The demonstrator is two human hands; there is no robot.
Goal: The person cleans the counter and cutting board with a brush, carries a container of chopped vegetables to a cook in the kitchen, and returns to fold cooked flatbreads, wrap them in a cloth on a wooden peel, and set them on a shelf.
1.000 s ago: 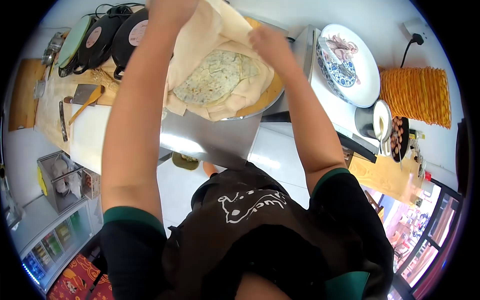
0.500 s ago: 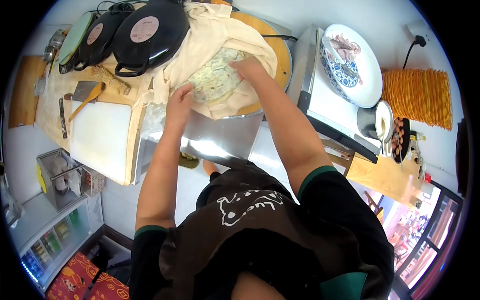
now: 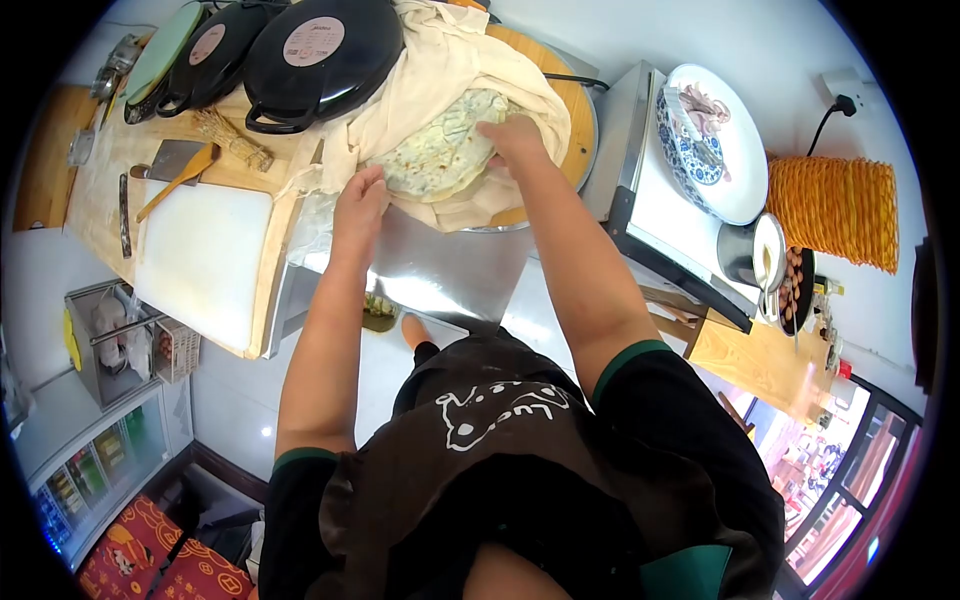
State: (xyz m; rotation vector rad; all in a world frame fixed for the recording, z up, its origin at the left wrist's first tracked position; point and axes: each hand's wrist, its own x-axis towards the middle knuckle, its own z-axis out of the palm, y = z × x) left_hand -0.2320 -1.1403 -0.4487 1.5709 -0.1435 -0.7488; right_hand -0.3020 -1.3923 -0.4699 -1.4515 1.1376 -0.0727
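A round, pale green-flecked flatbread with brown spots lies folded or stacked on a cream cloth. The cloth rests on a round wooden board. My left hand is at the flatbread's left edge, its fingers closed on that edge. On the right side, my right hand has its fingers wrapped round the flatbread's edge, the thumb on top. The undersides of both grips are hidden.
Black electric pans stand at the back left. A white cutting board, a wooden spoon and a straw brush lie left. At right are a large bowl and stacked orange rings.
The cloth that was raised over the flatbread is folded back behind it. Both hands have come down from the cloth to the flatbread's edges, which they now hold.
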